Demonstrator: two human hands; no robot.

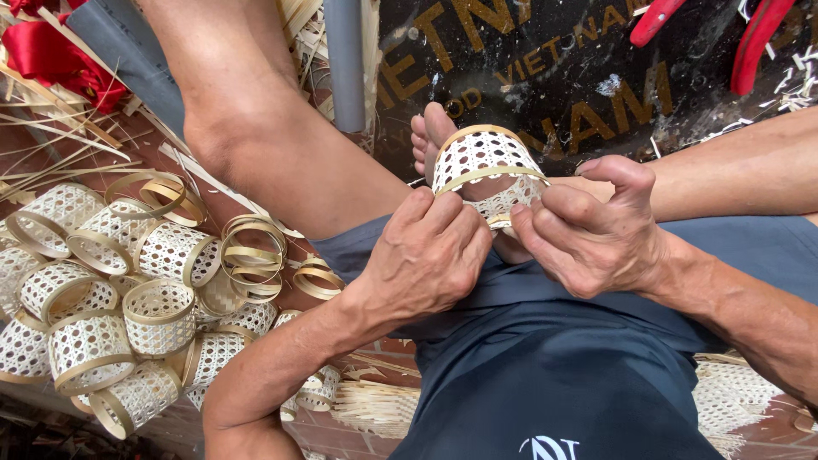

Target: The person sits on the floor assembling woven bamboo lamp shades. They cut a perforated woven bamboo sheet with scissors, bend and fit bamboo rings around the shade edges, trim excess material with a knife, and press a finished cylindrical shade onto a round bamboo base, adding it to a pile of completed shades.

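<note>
**Both hands on a woven ring**

We see the left hand and right hand both pinched shut on the near edge of a small woven basket ring, held above the lap at centre. A pile of finished rings lies on the floor at left, with red-handled pliers far right.

Your forearms are bare, with no sleeves, gloves, rings or watch visible. You wear dark navy shorts of smooth fabric, with a small white emblem printed near the lower hem. Your legs are uncovered, and your foot is bare, without footwear.
</note>
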